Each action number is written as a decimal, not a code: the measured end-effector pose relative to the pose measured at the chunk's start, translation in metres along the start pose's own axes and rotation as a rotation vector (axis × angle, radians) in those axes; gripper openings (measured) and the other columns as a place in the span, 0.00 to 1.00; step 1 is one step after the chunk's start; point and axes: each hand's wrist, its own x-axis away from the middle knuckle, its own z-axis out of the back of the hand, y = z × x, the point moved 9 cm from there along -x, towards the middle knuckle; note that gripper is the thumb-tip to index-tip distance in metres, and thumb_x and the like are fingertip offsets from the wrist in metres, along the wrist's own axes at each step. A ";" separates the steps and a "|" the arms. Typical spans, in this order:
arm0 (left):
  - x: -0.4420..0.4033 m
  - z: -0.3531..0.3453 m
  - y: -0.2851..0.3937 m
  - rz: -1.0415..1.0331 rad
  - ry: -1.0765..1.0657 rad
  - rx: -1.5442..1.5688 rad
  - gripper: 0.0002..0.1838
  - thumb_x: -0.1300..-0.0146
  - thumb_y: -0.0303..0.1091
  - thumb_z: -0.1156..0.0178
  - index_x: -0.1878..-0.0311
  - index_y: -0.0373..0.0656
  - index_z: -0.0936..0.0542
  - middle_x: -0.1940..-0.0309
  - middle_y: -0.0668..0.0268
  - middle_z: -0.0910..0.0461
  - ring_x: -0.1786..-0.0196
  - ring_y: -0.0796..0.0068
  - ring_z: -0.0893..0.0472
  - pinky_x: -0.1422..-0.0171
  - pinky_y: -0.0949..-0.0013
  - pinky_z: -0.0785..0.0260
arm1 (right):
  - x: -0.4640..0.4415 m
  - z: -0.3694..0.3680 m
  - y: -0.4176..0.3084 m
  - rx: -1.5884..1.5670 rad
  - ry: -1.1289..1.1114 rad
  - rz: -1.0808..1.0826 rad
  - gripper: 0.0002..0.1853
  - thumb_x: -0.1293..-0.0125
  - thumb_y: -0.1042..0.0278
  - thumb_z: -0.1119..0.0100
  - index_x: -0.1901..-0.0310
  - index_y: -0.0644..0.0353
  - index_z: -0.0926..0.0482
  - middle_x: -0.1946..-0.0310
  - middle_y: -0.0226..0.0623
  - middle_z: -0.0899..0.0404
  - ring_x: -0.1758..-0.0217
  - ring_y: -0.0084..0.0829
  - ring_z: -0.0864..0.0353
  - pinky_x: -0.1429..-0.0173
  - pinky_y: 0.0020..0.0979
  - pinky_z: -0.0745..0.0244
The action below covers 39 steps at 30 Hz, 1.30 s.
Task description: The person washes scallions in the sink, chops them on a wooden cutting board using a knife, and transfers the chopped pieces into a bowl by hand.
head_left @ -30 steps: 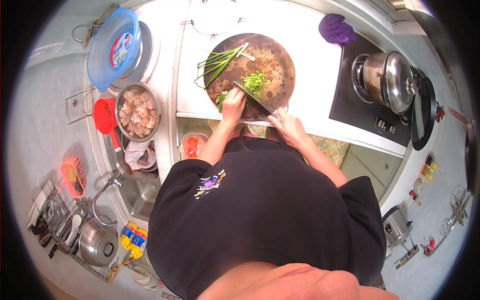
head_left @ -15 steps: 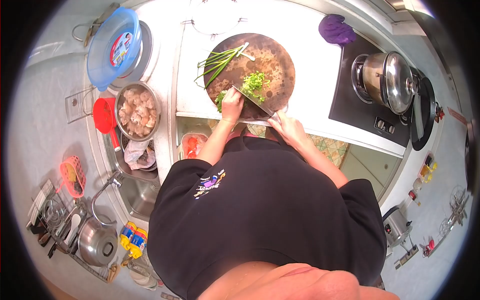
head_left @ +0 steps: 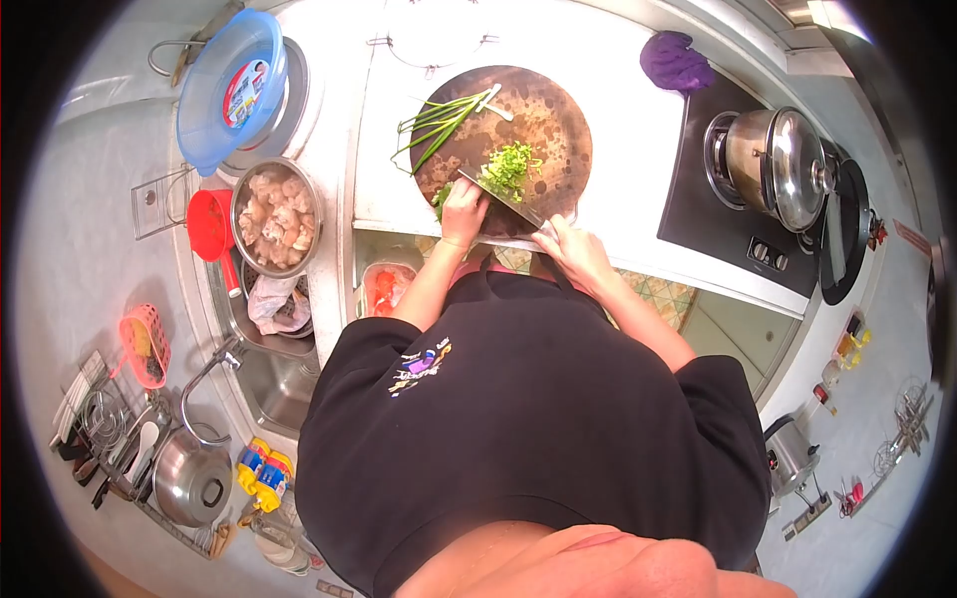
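A round wooden cutting board lies on the white counter. My right hand grips the handle of a kitchen knife, whose blade slants up and left across the board's near edge. At the blade's left end, my left hand is closed on a bunch of leafy greens, mostly hidden under the fingers. Just beyond the blade sits a small pile of chopped greens. Several long spring onions lie whole at the board's upper left.
Left of the board stand a metal bowl of raw meat pieces, a red ladle and a blue basin. The sink is below them. At right, a lidded steel pot stands on the black stove, near a purple cloth.
The knife blade and both hands have shifted very slightly at the board's near edge. The whole view has moved a little; the chopped pile stays beyond the blade.
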 end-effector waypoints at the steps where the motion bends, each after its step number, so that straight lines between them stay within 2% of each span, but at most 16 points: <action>1: -0.001 -0.002 -0.003 0.020 -0.028 0.005 0.12 0.50 0.26 0.32 0.61 0.40 0.20 0.59 0.59 0.22 0.53 0.54 0.21 0.47 0.58 0.27 | -0.002 -0.003 0.001 0.002 -0.003 -0.017 0.24 0.29 0.40 0.49 0.57 0.58 0.29 0.72 0.55 0.18 0.64 0.60 0.17 0.60 0.54 0.24; 3: 0.002 -0.003 -0.004 0.049 -0.059 0.012 0.12 0.50 0.27 0.31 0.61 0.40 0.20 0.60 0.60 0.22 0.53 0.55 0.21 0.47 0.58 0.28 | -0.020 -0.011 -0.005 -0.016 -0.003 -0.010 0.25 0.29 0.39 0.49 0.57 0.58 0.29 0.72 0.55 0.18 0.63 0.60 0.17 0.60 0.54 0.24; 5: -0.005 0.007 0.010 -0.090 -0.008 -0.125 0.13 0.50 0.30 0.30 0.60 0.42 0.19 0.59 0.63 0.21 0.51 0.58 0.22 0.45 0.59 0.30 | -0.028 -0.013 -0.007 -0.080 0.020 0.025 0.25 0.29 0.40 0.48 0.57 0.60 0.29 0.72 0.55 0.18 0.63 0.59 0.17 0.59 0.55 0.24; 8: -0.005 0.024 0.035 -0.145 0.002 -0.159 0.15 0.49 0.31 0.29 0.57 0.43 0.17 0.57 0.64 0.19 0.48 0.58 0.22 0.42 0.57 0.33 | -0.028 -0.007 -0.005 -0.146 0.036 0.045 0.24 0.29 0.41 0.47 0.57 0.60 0.28 0.71 0.55 0.17 0.63 0.60 0.17 0.59 0.54 0.24; 12: 0.006 0.014 0.020 -0.100 0.029 -0.020 0.15 0.47 0.25 0.34 0.53 0.43 0.18 0.56 0.64 0.19 0.51 0.60 0.21 0.44 0.59 0.28 | -0.010 0.007 -0.004 -0.131 0.035 -0.006 0.23 0.28 0.43 0.47 0.57 0.59 0.28 0.70 0.54 0.17 0.63 0.59 0.17 0.59 0.53 0.24; 13: 0.004 0.012 0.021 -0.084 0.029 0.003 0.14 0.47 0.21 0.35 0.55 0.41 0.18 0.56 0.62 0.19 0.52 0.57 0.20 0.47 0.59 0.27 | -0.004 0.011 -0.006 -0.124 0.025 -0.001 0.23 0.28 0.43 0.47 0.57 0.59 0.28 0.70 0.54 0.17 0.63 0.59 0.17 0.59 0.52 0.24; 19: 0.007 0.009 0.009 -0.015 0.030 -0.018 0.10 0.48 0.21 0.35 0.61 0.41 0.21 0.60 0.60 0.20 0.55 0.56 0.20 0.49 0.59 0.26 | 0.002 0.002 -0.001 -0.014 -0.013 -0.010 0.23 0.28 0.43 0.47 0.58 0.59 0.29 0.71 0.54 0.18 0.63 0.59 0.17 0.60 0.52 0.24; 24: 0.005 0.013 0.007 -0.005 0.044 0.013 0.10 0.47 0.21 0.35 0.61 0.43 0.20 0.62 0.63 0.20 0.58 0.59 0.19 0.54 0.61 0.25 | -0.026 -0.012 -0.005 -0.007 0.002 -0.018 0.24 0.29 0.42 0.47 0.58 0.60 0.29 0.70 0.55 0.18 0.63 0.59 0.17 0.60 0.52 0.24; 27: 0.005 0.014 0.009 -0.007 0.069 0.041 0.10 0.47 0.21 0.36 0.61 0.43 0.20 0.63 0.63 0.21 0.60 0.60 0.19 0.56 0.61 0.25 | -0.022 -0.006 -0.003 -0.093 0.041 0.038 0.24 0.28 0.42 0.47 0.58 0.60 0.29 0.70 0.56 0.18 0.62 0.60 0.18 0.59 0.53 0.24; 29: 0.002 0.009 0.003 0.009 0.079 0.039 0.09 0.46 0.20 0.37 0.62 0.43 0.20 0.64 0.62 0.22 0.61 0.59 0.20 0.58 0.60 0.26 | -0.009 0.005 -0.007 -0.091 0.009 -0.010 0.23 0.28 0.42 0.47 0.57 0.60 0.29 0.69 0.57 0.18 0.61 0.60 0.18 0.59 0.53 0.25; 33: 0.004 0.002 -0.006 0.043 0.058 0.013 0.09 0.47 0.20 0.36 0.62 0.42 0.20 0.65 0.61 0.23 0.61 0.57 0.20 0.57 0.59 0.26 | 0.007 0.016 -0.007 -0.033 -0.029 -0.033 0.23 0.28 0.43 0.47 0.57 0.59 0.29 0.68 0.57 0.18 0.61 0.60 0.18 0.59 0.54 0.25; 35: 0.005 0.002 -0.003 0.016 0.046 0.006 0.11 0.50 0.21 0.36 0.62 0.42 0.22 0.62 0.59 0.23 0.54 0.55 0.20 0.51 0.58 0.26 | 0.009 0.010 -0.001 0.037 -0.068 -0.076 0.23 0.29 0.42 0.47 0.57 0.59 0.29 0.68 0.56 0.18 0.62 0.59 0.18 0.59 0.54 0.25; 39: 0.002 0.005 -0.001 0.007 0.032 0.035 0.08 0.47 0.22 0.35 0.63 0.41 0.20 0.64 0.59 0.23 0.58 0.55 0.20 0.53 0.59 0.27 | -0.010 -0.001 -0.010 -0.007 -0.007 -0.001 0.24 0.29 0.41 0.47 0.57 0.59 0.29 0.69 0.56 0.18 0.62 0.60 0.18 0.59 0.54 0.25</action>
